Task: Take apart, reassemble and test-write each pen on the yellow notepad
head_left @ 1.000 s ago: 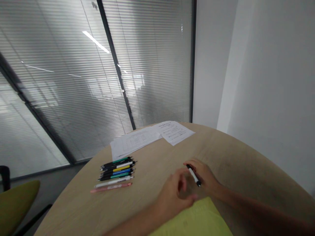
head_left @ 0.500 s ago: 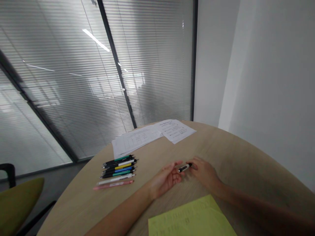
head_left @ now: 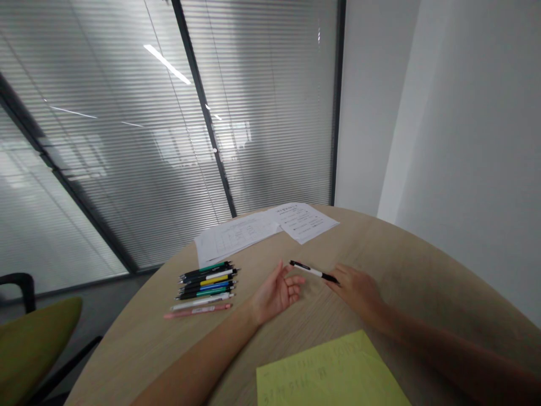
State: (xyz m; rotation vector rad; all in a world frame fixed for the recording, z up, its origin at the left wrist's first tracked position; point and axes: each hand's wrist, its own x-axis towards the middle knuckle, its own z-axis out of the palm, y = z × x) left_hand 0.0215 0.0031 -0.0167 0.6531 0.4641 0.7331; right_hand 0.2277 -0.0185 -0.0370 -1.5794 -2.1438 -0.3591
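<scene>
A black and white pen (head_left: 311, 271) is pinched by its dark end in the fingers of my right hand (head_left: 354, 288), its other end pointing left. Just left of that far end, my left hand (head_left: 276, 294) lies palm up, fingers loosely curled and apart, holding nothing. Farther left, several pens (head_left: 209, 280) lie side by side in a row, with green, white, yellow and blue parts among them. At the near side of this row are a white pen (head_left: 202, 301) and a pink pen (head_left: 198, 310).
Printed white sheets (head_left: 236, 234) lie at the far side of the round wooden table (head_left: 406, 265). A yellow sheet with handwriting (head_left: 329, 372) is at the near edge. A green chair (head_left: 38, 347) stands left. Behind are a blind-covered glass partition (head_left: 270, 113) and a white wall (head_left: 477, 141).
The pen in my right hand has come out from between the hands and now shows its length. My left hand has moved slightly left, away from it.
</scene>
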